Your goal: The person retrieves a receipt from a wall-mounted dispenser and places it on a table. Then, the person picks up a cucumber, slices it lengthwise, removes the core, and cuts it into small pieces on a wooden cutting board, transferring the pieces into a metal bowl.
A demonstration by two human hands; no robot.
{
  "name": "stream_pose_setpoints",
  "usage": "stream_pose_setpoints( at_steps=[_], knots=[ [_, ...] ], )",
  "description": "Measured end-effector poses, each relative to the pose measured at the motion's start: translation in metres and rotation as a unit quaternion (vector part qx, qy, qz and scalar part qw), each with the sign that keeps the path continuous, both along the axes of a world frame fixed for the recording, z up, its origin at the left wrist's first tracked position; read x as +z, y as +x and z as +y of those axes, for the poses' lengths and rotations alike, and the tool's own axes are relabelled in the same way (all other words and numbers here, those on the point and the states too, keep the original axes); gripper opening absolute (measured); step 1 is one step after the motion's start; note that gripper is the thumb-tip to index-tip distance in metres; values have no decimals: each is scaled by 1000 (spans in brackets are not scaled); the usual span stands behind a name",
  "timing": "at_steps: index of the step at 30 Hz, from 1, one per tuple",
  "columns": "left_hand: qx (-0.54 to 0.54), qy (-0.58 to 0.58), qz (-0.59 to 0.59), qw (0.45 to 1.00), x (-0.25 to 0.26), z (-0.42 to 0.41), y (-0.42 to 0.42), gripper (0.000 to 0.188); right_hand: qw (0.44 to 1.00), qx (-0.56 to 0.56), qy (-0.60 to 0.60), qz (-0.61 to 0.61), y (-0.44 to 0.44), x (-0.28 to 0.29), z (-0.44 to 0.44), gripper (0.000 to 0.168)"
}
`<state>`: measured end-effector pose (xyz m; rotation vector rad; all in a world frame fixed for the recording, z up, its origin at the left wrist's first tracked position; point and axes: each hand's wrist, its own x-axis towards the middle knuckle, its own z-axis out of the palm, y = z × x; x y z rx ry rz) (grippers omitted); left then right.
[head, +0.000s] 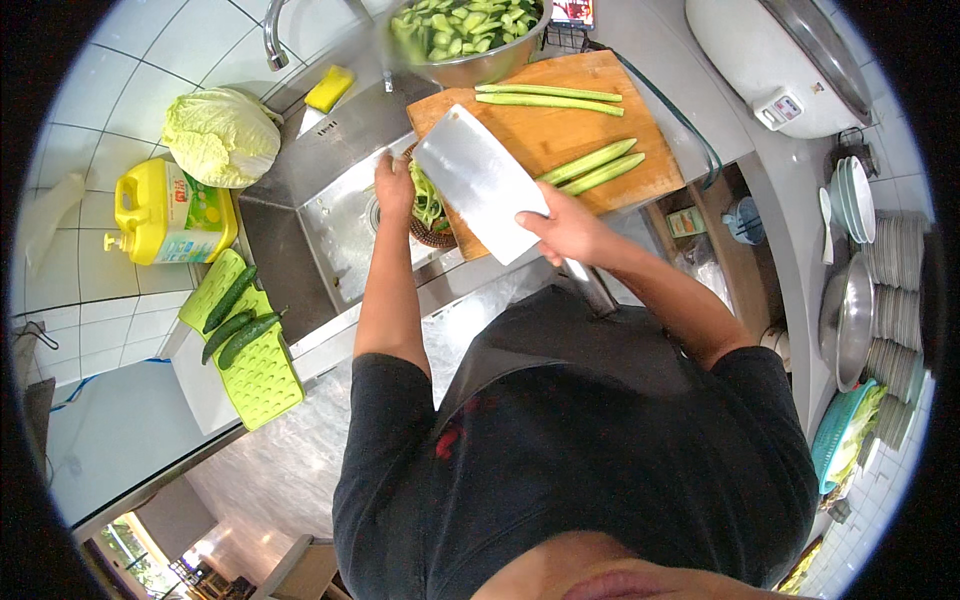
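Observation:
My right hand grips a Chinese cleaver by its metal handle. The broad blade lies flat-side up above the left edge of a wooden cutting board. Over the sink is my left hand, beside the blade's far end; its fingers are partly hidden, so whether they hold anything is unclear. Below it, a brown woven basket contains green scraps, partly covered by the blade. On the board lie two thin cucumber strips at the back and two thicker lengthwise cucumber pieces nearer me.
A metal bowl of cut cucumber stands behind the board. The steel sink has a faucet and yellow sponge behind it. Left are a cabbage, a yellow detergent jug and whole cucumbers on a green mat.

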<state>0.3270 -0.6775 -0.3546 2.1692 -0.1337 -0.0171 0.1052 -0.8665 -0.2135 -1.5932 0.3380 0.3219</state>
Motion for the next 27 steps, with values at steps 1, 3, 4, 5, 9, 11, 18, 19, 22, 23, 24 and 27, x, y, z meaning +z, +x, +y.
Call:
stream_pose_setpoints(
  at_steps=[1,3,4,5,9,11,18,19,22,23,24,27],
  knots=[
    [-32,73,-7,997,-4,-2,1,42,1000,-26,-4,2,-5,3,-11,36],
    [-89,218,-26,972,-8,-3,1,38,997,-71,-6,-12,-14,21,-31,41],
    [-63,216,-96,970,-17,0,6,31,994,-97,-34,-23,-20,24,-44,41],
    [-51,172,-124,976,-1,-12,1,29,989,-129,-64,-31,-26,26,-60,42],
    [-146,-39,-192,970,99,-61,-47,17,961,-236,-136,-48,-53,35,-122,35],
    [-306,-16,-280,910,111,-92,-88,20,942,-264,-200,-49,-59,23,-155,31],
    [-389,92,-299,866,70,-141,-135,23,842,-202,-498,-53,-75,-17,-210,24],
    [-391,94,-309,862,68,-144,-126,24,844,-191,-501,-36,-76,-20,-212,24],
    [-399,108,-305,858,67,-154,-91,28,857,-186,-481,-7,-74,-14,-208,24],
    [-410,138,-320,843,76,-158,-80,31,859,-183,-478,5,-74,-13,-208,25],
    [-421,168,-334,826,87,-163,-69,34,859,-184,-477,14,-74,-13,-208,25],
    [-449,237,-369,779,91,-173,-36,45,862,-177,-474,30,-71,-10,-208,25]
  ],
)
